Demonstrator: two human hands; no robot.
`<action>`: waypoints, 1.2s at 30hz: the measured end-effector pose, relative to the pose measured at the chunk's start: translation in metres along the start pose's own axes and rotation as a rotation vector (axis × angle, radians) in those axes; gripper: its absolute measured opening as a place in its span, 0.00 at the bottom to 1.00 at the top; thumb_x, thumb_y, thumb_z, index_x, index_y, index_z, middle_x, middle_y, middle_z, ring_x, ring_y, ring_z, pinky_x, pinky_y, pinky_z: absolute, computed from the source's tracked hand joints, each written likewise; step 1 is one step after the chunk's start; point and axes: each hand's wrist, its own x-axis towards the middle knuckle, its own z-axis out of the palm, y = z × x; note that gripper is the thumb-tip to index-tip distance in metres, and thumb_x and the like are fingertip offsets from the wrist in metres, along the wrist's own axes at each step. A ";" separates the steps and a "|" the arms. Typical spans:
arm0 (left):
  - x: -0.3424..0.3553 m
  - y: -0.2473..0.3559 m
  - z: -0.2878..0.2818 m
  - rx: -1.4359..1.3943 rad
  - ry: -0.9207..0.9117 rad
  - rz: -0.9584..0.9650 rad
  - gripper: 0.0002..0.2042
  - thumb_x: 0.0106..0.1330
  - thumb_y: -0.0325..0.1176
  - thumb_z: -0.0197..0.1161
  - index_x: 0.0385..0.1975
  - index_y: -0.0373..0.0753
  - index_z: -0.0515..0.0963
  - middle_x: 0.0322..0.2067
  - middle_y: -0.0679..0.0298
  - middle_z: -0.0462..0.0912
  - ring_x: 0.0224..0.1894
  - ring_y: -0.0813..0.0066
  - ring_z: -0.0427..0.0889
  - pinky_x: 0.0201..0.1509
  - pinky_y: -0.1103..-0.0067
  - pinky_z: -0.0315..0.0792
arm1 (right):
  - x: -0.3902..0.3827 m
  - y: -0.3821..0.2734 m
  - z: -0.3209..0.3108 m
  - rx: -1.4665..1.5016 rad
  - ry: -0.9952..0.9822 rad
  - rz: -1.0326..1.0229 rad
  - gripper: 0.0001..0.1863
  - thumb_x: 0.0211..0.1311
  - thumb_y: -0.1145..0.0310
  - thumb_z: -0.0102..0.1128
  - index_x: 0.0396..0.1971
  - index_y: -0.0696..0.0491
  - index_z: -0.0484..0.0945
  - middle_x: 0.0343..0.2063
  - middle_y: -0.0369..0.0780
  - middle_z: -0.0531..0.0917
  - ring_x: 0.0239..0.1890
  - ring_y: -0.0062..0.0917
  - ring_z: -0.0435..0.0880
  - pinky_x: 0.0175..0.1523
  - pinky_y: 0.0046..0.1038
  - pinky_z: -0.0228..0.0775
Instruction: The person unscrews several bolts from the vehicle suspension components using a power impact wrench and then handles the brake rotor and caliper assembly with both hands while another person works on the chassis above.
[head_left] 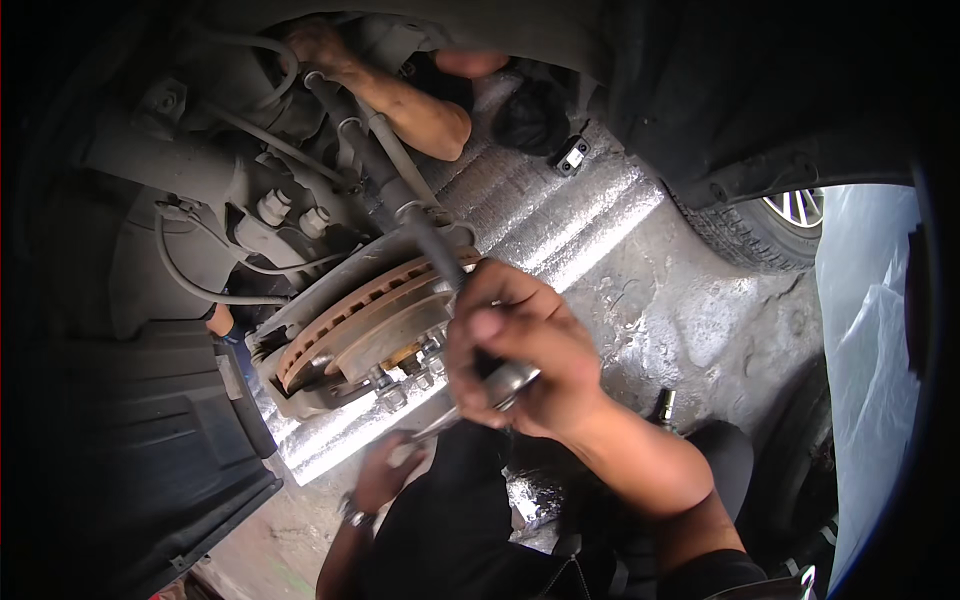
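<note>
My right hand (520,350) is closed around the lower end of a long dark bar (430,235), just above a shiny metal tool head (508,384) at the wheel hub. The bar runs up and left from my fist. The rusty brake disc (340,315) with its wheel studs (392,396) sits directly left of that hand. Lower down, my left hand (385,472), with a wristwatch (354,514), curls on the end of a slim silver tool (432,424) under the hub.
Another person's hand (318,45) and forearm (425,110) reach into the suspension at the top. Brake hoses (185,280) hang on the left, beside a black wheel-arch liner (140,440). A tyre (755,235) stands at right on wet concrete (690,320).
</note>
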 end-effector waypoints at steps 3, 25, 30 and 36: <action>0.036 0.055 0.021 -0.031 -0.036 -0.021 0.19 0.64 0.36 0.69 0.52 0.38 0.78 0.45 0.53 0.85 0.50 0.60 0.84 0.53 0.71 0.76 | -0.006 -0.010 0.000 -0.229 -0.029 0.035 0.04 0.67 0.75 0.51 0.35 0.59 0.70 0.16 0.44 0.76 0.12 0.19 0.69 0.16 0.20 0.58; 0.185 0.256 -0.137 0.792 -0.221 0.905 0.17 0.40 0.25 0.62 0.35 0.39 0.77 0.30 0.61 0.76 0.42 0.59 0.78 0.49 0.68 0.72 | 0.003 -0.036 0.010 -1.507 -0.144 -0.283 0.11 0.50 0.71 0.69 0.34 0.53 0.79 0.10 0.39 0.73 0.14 0.30 0.78 0.24 0.27 0.69; 0.195 0.265 -0.120 0.846 -0.114 0.946 0.09 0.43 0.31 0.65 0.26 0.41 0.80 0.24 0.65 0.81 0.36 0.64 0.82 0.49 0.70 0.75 | -0.003 -0.018 -0.006 -1.187 0.015 -0.316 0.20 0.53 0.77 0.69 0.43 0.56 0.70 0.20 0.34 0.75 0.20 0.12 0.73 0.27 0.18 0.64; 0.202 0.257 -0.119 0.905 -0.099 1.000 0.05 0.42 0.35 0.67 0.18 0.44 0.81 0.21 0.68 0.81 0.34 0.66 0.84 0.46 0.68 0.77 | -0.009 -0.013 0.001 -0.793 0.103 -0.292 0.29 0.54 0.81 0.66 0.50 0.56 0.57 0.26 0.33 0.76 0.24 0.08 0.71 0.30 0.14 0.59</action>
